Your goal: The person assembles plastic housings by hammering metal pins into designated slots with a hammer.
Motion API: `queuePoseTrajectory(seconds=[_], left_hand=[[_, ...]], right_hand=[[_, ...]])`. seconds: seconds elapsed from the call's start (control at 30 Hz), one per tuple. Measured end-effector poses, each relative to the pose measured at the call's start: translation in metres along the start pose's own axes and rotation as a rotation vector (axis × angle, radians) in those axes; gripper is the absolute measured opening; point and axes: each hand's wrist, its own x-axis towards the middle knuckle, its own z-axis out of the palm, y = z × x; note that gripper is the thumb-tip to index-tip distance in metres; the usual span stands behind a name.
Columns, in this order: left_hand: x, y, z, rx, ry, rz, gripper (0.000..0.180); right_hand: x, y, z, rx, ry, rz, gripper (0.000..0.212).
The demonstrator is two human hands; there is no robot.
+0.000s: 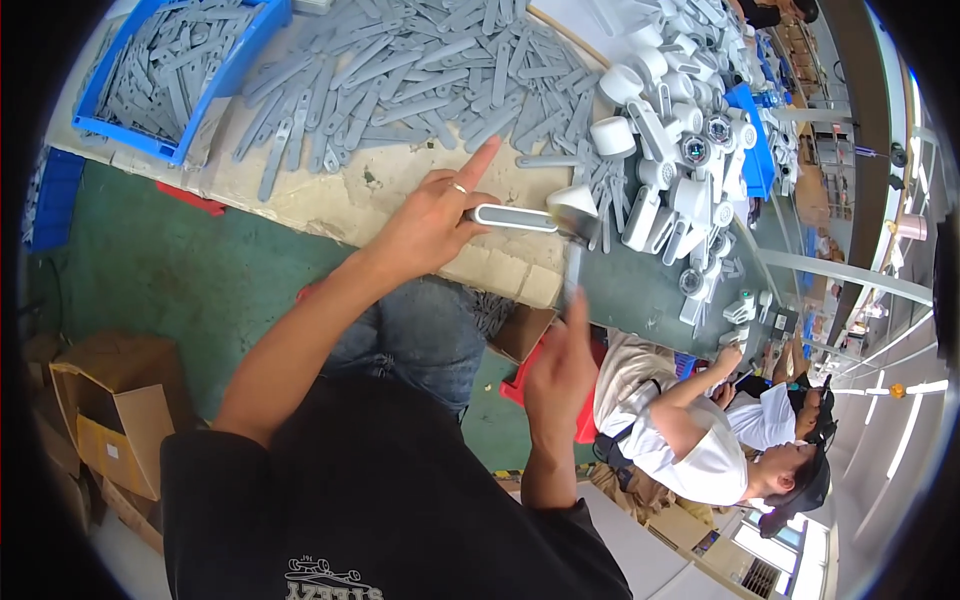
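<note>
My left hand [432,222], a ring on one finger, is closed around the end of a white handheld device with a long handle [515,217] that has a grey inset strip. Its index finger points out toward loose grey strips. At the far end of the handle is a round white head [572,200]. My right hand [560,375] is closed around what looks like a hammer [573,268], with a thin shaft. The hammer's dark head is smeared by motion, at or just in front of the device's round head; whether they touch I cannot tell.
Grey strips [400,80] cover the back of the worn bench [380,195]. A blue bin [180,150] full of them stands far left. White round-headed devices [685,150] are heaped at right. A co-worker in a white shirt [690,440] works there. Cardboard boxes [130,420] sit lower left.
</note>
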Motion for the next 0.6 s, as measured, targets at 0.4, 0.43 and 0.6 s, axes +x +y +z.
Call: queuePoseTrajectory(seconds=[0.4,0.43,0.6], left_hand=[[-0.007,-0.005,-0.001,0.036,0.019,0.009,0.095],[-0.013,-0.006,0.001,0.142,0.040,0.188,0.090],[-0.020,-0.004,0.004,0.457,0.198,0.627,0.050]], right_hand=[[0.003,0.003,0.000,0.124,-0.042,-0.230,0.047],[-0.004,0.004,-0.008,0.301,-0.069,-0.078,0.046],[0.017,0.052,0.022,0.748,0.211,0.052,0.046]])
